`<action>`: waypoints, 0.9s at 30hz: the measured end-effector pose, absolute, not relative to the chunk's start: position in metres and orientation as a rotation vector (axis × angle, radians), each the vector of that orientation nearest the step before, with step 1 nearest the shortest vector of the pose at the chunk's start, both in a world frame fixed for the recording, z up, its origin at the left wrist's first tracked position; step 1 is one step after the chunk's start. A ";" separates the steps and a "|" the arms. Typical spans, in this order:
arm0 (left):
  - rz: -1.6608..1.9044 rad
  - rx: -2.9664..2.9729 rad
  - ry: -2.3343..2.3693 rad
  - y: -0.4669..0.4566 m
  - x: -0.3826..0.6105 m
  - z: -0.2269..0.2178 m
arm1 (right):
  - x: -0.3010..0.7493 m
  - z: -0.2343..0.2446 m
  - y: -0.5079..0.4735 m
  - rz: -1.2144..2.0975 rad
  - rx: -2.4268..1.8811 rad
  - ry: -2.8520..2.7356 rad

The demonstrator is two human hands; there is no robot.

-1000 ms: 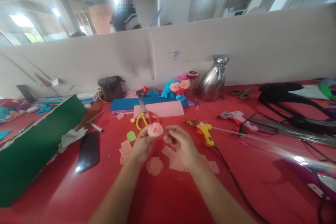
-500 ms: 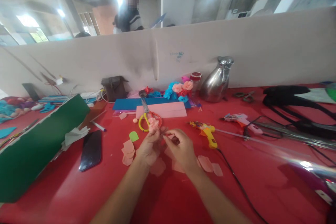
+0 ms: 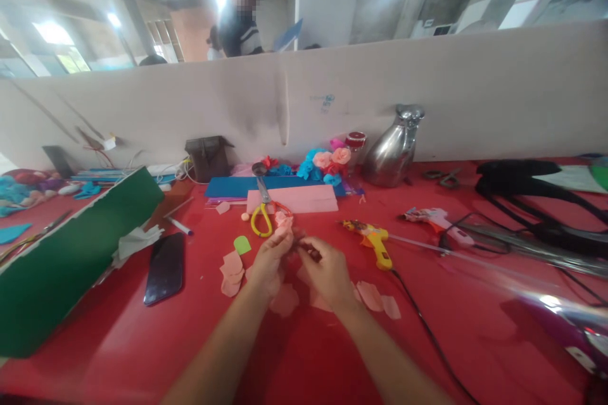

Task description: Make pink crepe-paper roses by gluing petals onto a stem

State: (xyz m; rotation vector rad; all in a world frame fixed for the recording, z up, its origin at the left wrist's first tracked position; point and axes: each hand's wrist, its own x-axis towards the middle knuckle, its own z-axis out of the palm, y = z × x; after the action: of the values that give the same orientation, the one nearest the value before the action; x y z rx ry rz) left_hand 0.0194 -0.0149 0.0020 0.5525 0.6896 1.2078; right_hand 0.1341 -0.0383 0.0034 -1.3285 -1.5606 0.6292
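The left hand point(image 3: 269, 258) pinches a pink paper flower point(image 3: 284, 221); the right hand point(image 3: 327, 269) fingers close at its base, above the red worktop point(image 3: 118, 342).

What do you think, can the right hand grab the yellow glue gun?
Probably yes. The yellow glue gun lies just right of the right hand on the red table, nothing between them. Its fingers are busy, though, at the pink paper flower the left hand holds.

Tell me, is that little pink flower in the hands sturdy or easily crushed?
Probably easily crushed: the pink flower looks like thin rolled paper, like the cut petals lying flat beside it. Likely very light too: the left hand holds it by fingertips alone.
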 end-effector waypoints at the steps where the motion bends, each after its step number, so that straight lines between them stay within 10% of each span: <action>1: 1.218 0.572 0.703 -0.014 0.019 0.002 | 0.134 0.005 -0.038 0.672 -1.304 -1.539; 27: 1.524 1.367 1.073 -0.011 0.000 -0.001 | 0.137 0.013 -0.038 1.191 -1.089 -1.109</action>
State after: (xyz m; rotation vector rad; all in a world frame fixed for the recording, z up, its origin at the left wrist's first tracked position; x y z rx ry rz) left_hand 0.0004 -0.0110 -0.0014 1.3667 1.0733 1.5238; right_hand 0.1366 -0.0379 0.0127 -1.0887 -1.1089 1.1910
